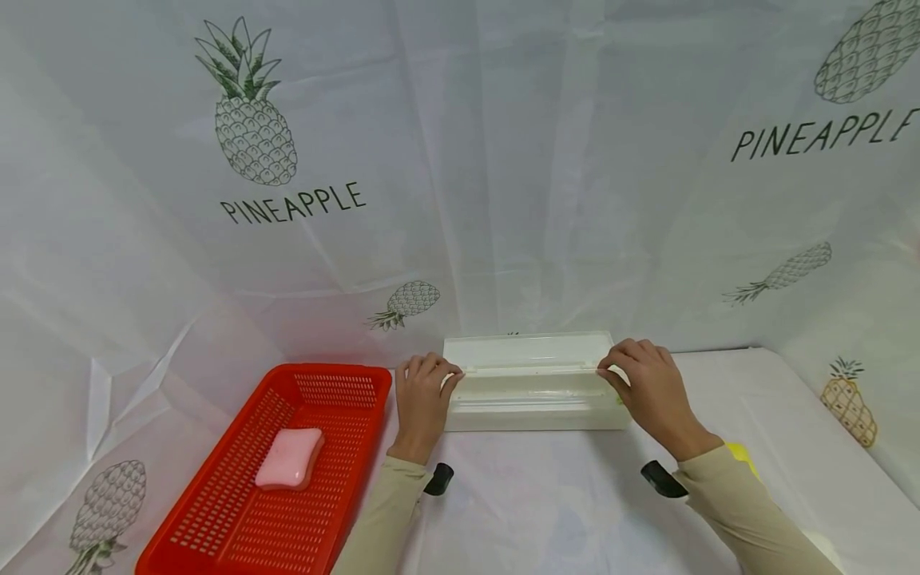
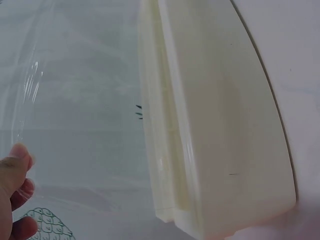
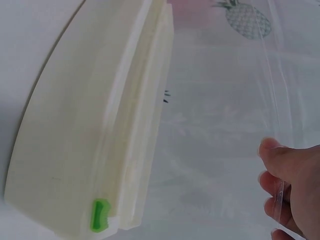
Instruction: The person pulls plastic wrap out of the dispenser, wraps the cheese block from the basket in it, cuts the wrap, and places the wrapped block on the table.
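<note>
A cream cling film dispenser point(image 1: 535, 420) stands on the white cloth at the middle of the head view, long side facing me. Its lid is raised at the back. A green slider point(image 3: 100, 215) shows at one end in the right wrist view. Clear cling film point(image 2: 95, 140) stretches up and out of the dispenser, its free edge gathered into a thin line. My left hand point(image 1: 420, 406) pinches that edge at the left corner, between thumb and fingers. At the other corner, my right hand point(image 1: 656, 397) pinches the same edge. Both hands are above the dispenser's ends.
On the left stands a red plastic basket point(image 1: 331, 370) with a pink block point(image 1: 289, 458), like a sponge or soap, inside. A yellow thing point(image 1: 742, 455) is partly hidden behind my right sleeve. White cloth point(image 1: 546, 239) printed with pineapples hangs behind the table.
</note>
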`<action>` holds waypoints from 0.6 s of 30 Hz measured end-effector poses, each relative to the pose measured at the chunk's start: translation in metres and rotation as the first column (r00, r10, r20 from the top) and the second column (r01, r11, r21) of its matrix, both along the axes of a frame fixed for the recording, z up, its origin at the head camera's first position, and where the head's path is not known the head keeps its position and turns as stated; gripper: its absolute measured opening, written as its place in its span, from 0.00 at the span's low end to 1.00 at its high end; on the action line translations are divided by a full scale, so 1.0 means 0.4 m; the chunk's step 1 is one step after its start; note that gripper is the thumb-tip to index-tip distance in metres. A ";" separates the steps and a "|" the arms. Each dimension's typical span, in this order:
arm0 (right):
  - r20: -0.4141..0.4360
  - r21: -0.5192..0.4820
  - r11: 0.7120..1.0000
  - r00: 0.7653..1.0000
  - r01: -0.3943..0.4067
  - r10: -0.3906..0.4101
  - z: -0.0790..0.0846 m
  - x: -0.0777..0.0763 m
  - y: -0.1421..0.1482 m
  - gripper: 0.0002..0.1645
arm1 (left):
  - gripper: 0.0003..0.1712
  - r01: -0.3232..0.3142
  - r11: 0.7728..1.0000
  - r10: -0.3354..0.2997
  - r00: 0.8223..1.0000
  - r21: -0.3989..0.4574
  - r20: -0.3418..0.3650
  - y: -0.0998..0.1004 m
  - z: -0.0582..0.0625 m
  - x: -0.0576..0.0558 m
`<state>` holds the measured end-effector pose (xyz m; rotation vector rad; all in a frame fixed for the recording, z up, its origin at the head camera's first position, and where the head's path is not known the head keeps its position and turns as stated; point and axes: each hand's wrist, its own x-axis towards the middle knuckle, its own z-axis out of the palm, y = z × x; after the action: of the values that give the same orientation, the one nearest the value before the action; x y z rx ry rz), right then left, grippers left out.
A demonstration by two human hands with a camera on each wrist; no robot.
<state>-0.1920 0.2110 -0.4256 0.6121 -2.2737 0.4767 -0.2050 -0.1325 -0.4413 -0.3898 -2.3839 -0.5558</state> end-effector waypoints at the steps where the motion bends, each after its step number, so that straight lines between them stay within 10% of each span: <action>1: -0.001 -0.001 1.000 1.000 0.002 -0.002 0.002 0.000 -0.001 0.14 | 0.04 0.000 1.000 0.000 1.000 0.001 -0.002 0.000 0.001 0.000; 18: -0.012 -0.035 0.999 1.000 0.010 -0.011 0.030 0.008 -0.005 0.13 | 0.05 -0.007 1.000 0.008 0.999 0.022 -0.047 0.001 0.033 0.005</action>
<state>-0.1889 0.2088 -0.4137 0.5838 -2.2510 0.5047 -0.2031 -0.1323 -0.4280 -0.3804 -2.3314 -0.5624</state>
